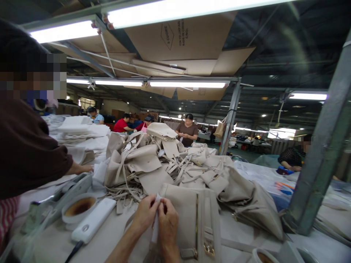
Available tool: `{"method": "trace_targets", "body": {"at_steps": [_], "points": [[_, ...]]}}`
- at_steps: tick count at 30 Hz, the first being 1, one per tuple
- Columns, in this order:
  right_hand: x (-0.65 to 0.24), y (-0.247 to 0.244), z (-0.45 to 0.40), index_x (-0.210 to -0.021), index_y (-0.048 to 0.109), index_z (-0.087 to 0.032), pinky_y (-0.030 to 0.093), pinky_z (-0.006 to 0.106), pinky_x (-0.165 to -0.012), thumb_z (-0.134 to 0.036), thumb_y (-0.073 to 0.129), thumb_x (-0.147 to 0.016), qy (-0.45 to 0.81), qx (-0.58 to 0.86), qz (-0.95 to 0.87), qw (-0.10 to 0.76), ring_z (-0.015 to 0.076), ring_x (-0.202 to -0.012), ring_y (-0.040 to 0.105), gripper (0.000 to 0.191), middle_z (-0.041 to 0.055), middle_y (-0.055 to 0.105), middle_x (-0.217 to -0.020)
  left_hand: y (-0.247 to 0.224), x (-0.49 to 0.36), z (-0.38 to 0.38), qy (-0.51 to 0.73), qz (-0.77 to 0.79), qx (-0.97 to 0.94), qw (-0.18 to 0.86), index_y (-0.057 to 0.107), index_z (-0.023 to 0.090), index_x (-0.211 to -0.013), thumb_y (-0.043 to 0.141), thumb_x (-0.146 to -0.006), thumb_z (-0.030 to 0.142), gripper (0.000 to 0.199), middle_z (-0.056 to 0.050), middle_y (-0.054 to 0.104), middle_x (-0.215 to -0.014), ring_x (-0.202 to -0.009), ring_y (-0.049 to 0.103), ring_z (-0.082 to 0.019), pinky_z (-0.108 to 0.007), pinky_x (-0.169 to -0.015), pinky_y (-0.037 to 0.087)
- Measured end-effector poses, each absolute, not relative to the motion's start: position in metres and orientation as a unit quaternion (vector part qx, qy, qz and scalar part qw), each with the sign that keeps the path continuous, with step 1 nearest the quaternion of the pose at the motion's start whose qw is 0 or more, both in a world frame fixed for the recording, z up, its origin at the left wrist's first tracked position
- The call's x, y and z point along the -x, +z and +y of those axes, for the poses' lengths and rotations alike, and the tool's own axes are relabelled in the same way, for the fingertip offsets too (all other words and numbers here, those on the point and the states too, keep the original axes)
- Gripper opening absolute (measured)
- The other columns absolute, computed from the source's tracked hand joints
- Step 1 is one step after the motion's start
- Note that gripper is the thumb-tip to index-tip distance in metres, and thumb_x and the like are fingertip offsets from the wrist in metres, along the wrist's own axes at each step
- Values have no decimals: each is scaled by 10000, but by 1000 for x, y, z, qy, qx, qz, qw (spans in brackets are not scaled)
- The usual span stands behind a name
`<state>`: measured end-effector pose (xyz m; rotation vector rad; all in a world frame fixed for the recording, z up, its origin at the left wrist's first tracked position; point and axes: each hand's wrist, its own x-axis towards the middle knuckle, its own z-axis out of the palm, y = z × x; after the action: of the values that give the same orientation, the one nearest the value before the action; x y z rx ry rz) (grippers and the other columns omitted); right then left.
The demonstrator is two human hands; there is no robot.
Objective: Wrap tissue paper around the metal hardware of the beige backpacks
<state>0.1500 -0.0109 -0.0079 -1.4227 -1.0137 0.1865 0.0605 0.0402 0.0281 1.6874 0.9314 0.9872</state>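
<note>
My left hand [146, 212] and my right hand [168, 216] are close together, fingers closed in a pinch on a thin white strip of wrapping [155, 228]. It runs down between my wrists; whether it is paper or plastic I cannot tell. Beneath and to the right of my hands lies a beige bag [183, 210] with a gold zipper [196, 215] and a strap with a gold buckle [208, 247]. Just beyond it rises a large heap of beige bags and straps [149, 159].
A white device with a cord [94, 220] and a tub with brown residue [79, 206] are at the left. A co-worker's arm [78, 168] reaches in from the left. A metal post [315, 157] stands at the right, near another tub [261, 255]. Other people work farther back.
</note>
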Motion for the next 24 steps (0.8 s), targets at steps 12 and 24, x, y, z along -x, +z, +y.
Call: {"method": "trace_targets", "body": {"at_steps": [12,24], "points": [[-150,-26,-7,-1001,716,-183,529,290,-805,-266,468,-874,-22,616,-481,624,227,-880,715,291,101,759,-966,10,-53,55,273,350,-528,724,506,193,-665,820,-429,629,587,88,466,-522,-470,424,-68,-202,-501,364],[-150,-17,-16,-1429,438,-82,564,300,-771,-129,267,-939,-118,674,-559,469,242,-916,723,521,166,743,-1072,11,-54,50,251,384,-551,697,625,169,-681,794,-499,647,538,38,552,-523,-481,476,-113,-209,-436,357]]}}
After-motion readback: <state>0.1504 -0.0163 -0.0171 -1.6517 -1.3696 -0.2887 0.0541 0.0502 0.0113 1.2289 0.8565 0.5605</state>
